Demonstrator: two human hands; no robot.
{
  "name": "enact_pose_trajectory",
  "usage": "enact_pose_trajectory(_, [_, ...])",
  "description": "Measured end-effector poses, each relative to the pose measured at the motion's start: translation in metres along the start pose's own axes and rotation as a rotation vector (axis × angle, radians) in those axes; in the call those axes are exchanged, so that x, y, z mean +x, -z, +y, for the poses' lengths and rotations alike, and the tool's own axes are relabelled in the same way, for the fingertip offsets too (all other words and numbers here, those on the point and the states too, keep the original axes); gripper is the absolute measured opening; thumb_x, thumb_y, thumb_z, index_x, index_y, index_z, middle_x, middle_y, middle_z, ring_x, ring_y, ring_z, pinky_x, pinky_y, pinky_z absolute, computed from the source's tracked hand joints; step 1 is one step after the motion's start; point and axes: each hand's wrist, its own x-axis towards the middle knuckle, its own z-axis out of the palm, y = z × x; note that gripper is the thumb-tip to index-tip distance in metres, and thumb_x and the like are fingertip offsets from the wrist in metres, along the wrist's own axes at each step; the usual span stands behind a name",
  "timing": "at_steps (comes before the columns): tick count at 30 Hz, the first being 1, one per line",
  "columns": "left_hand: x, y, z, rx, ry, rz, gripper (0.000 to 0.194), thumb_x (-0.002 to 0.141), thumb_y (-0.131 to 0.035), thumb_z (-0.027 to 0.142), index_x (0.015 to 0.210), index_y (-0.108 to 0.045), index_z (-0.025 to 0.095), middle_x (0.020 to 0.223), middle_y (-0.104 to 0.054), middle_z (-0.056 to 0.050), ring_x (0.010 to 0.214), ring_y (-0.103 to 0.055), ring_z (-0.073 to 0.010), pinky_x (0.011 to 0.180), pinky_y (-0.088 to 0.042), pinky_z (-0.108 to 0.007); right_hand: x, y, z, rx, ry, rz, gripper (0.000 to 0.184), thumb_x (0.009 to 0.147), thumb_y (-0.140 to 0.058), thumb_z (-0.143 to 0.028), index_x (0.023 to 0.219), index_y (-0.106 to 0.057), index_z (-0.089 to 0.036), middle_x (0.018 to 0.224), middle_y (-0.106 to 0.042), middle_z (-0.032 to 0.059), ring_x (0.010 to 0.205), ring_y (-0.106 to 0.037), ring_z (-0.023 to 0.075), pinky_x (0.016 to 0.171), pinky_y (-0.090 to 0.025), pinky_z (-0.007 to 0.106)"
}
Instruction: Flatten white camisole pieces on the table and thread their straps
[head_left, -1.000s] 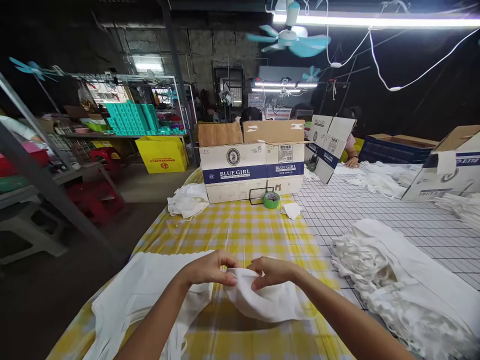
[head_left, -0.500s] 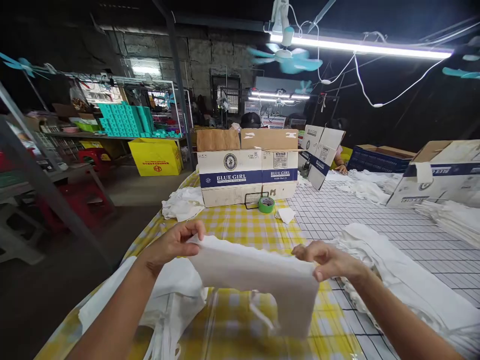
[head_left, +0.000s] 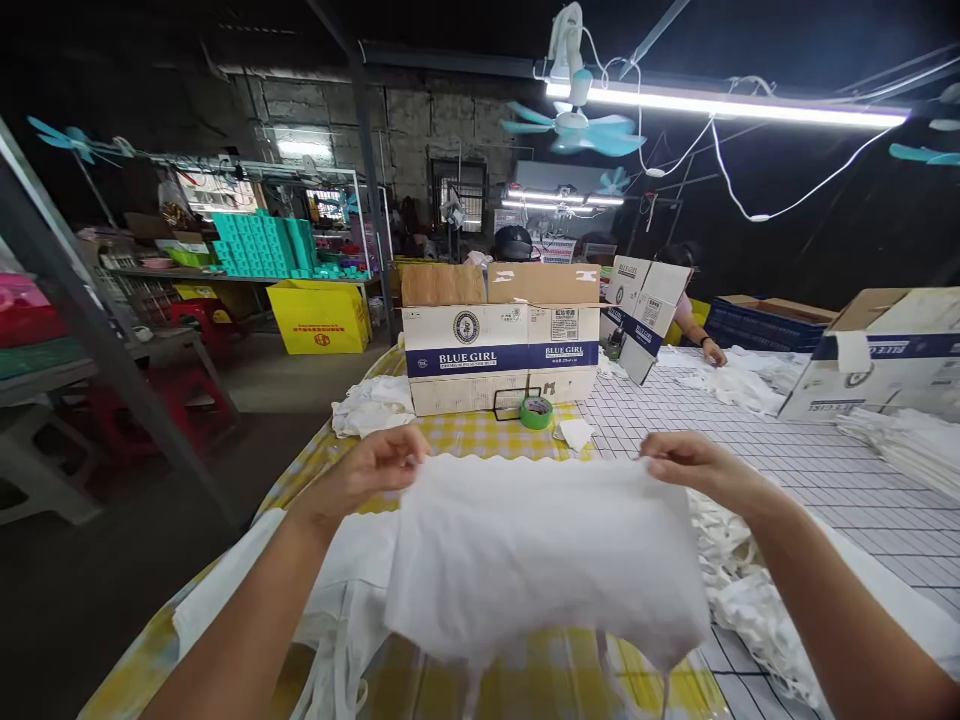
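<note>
A white camisole (head_left: 547, 550) hangs stretched between my two hands, its wavy hem up and its thin straps dangling over the yellow checked cloth. My left hand (head_left: 375, 465) pinches one end of the hem. At the other end, my right hand (head_left: 694, 470) pinches the corner between thumb and fingers. Beside my left forearm lies a pile of white garments (head_left: 352, 590) with loose straps. Another heap of white garments (head_left: 757, 610) is partly hidden behind my right forearm.
A Blue Girl carton (head_left: 502, 355) stands ahead, with green tape (head_left: 535, 412) and a small white scrap (head_left: 576, 433) before it. Further white garments (head_left: 373, 405) lie left of the carton. Another carton (head_left: 877, 350) is at right. Across the table shows a co-worker's hand (head_left: 712, 352).
The camisole has been raised and spread wider, its front now facing me. My right hand has moved up and to the right. The co-worker's hand has shifted right.
</note>
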Motion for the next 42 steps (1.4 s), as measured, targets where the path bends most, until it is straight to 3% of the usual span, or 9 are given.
enact_pose_trajectory(4, [0.021,-0.035,-0.043,0.133,0.112,-0.070,0.026,0.071,-0.062,0.032,0.091,-0.055,0.018,0.088,-0.053,-0.001,0.079,-0.047,-0.0134,0.068,-0.038,-0.023,0.032,-0.045,0.036,-0.181,-0.062,-0.020,0.020,0.071,-0.063,-0.038,0.077,-0.061,-0.019,0.076,-0.056,0.0033,0.068,-0.049,0.0171,0.060,-0.038,0.029])
enact_pose_trajectory(8, [0.044,-0.084,-0.063,0.187,0.084,-0.215,0.020,0.075,-0.057,0.027,0.092,-0.055,0.018,0.075,-0.051,0.001,0.070,-0.048,-0.0119,0.063,-0.037,-0.022,0.050,-0.108,0.035,0.007,0.022,-0.112,0.034,0.072,-0.063,-0.036,0.104,-0.054,-0.030,0.107,-0.054,0.0029,0.078,-0.053,0.0179,0.062,-0.043,0.029])
enact_pose_trajectory(12, [0.067,-0.105,-0.052,0.053,0.032,-0.151,0.017,0.079,-0.054,0.029,0.091,-0.049,0.017,0.072,-0.054,0.001,0.064,-0.050,-0.0111,0.058,-0.035,-0.021,0.068,-0.139,0.012,0.117,0.032,-0.172,0.027,0.079,-0.056,-0.042,0.101,-0.052,-0.028,0.079,-0.053,-0.0020,0.058,-0.046,0.0105,0.048,-0.037,0.021])
enact_pose_trajectory(16, [0.068,-0.101,-0.051,-0.110,0.084,-0.079,0.032,0.076,-0.061,0.035,0.098,-0.046,0.018,0.068,-0.053,0.003,0.059,-0.048,-0.0090,0.054,-0.031,-0.019,0.076,-0.126,0.001,0.165,-0.005,-0.151,0.026,0.079,-0.055,-0.045,0.082,-0.054,-0.020,0.058,-0.038,-0.0051,0.048,-0.031,0.0070,0.042,-0.025,0.019])
enact_pose_trajectory(20, [0.055,-0.098,-0.066,-0.208,0.229,-0.282,0.040,0.067,-0.069,0.041,0.093,-0.056,0.014,0.068,-0.056,0.001,0.062,-0.051,-0.0116,0.057,-0.034,-0.022,0.069,-0.096,-0.006,0.177,-0.010,-0.104,0.031,0.078,-0.056,-0.049,0.074,-0.053,-0.018,0.059,-0.040,-0.0046,0.052,-0.034,0.0077,0.046,-0.026,0.020])
enact_pose_trajectory(30, [0.055,-0.089,-0.058,-0.002,0.184,-0.339,0.028,0.071,-0.064,0.041,0.078,-0.063,0.013,0.070,-0.057,0.000,0.065,-0.049,-0.0118,0.058,-0.035,-0.021,0.033,-0.047,-0.033,0.067,-0.026,-0.149,0.037,0.075,-0.058,-0.052,0.067,-0.054,-0.016,0.061,-0.045,-0.0024,0.055,-0.040,0.0096,0.049,-0.028,0.023])
enact_pose_trajectory(34, [0.054,-0.108,-0.069,0.158,0.120,-0.025,0.033,0.073,-0.062,0.039,0.098,-0.062,0.018,0.087,-0.060,-0.004,0.085,-0.054,-0.0188,0.073,-0.040,-0.027,0.030,-0.034,-0.044,0.076,0.012,-0.032,0.036,0.077,-0.057,-0.051,0.064,-0.049,-0.018,0.059,-0.040,-0.0032,0.052,-0.035,0.0090,0.048,-0.025,0.023])
enact_pose_trajectory(36, [0.052,-0.121,-0.066,0.145,0.087,0.103,0.042,0.074,-0.061,0.039,0.110,-0.055,0.020,0.094,-0.059,-0.006,0.090,-0.054,-0.0202,0.078,-0.041,-0.030,0.036,-0.037,-0.046,0.028,0.009,0.011,0.038,0.076,-0.058,-0.051,0.060,-0.046,-0.019,0.055,-0.033,-0.0051,0.048,-0.029,0.0077,0.046,-0.021,0.023])
enact_pose_trajectory(42, [0.039,-0.149,-0.052,-0.337,0.098,-0.106,0.059,0.078,-0.059,0.041,0.130,-0.036,0.026,0.120,-0.052,-0.010,0.104,-0.052,-0.0214,0.082,-0.043,-0.032,0.072,-0.095,-0.044,-0.035,0.064,-0.118,0.029,0.083,-0.050,-0.047,0.089,-0.059,-0.020,0.064,-0.050,-0.0019,0.055,-0.045,0.0099,0.048,-0.034,0.022])
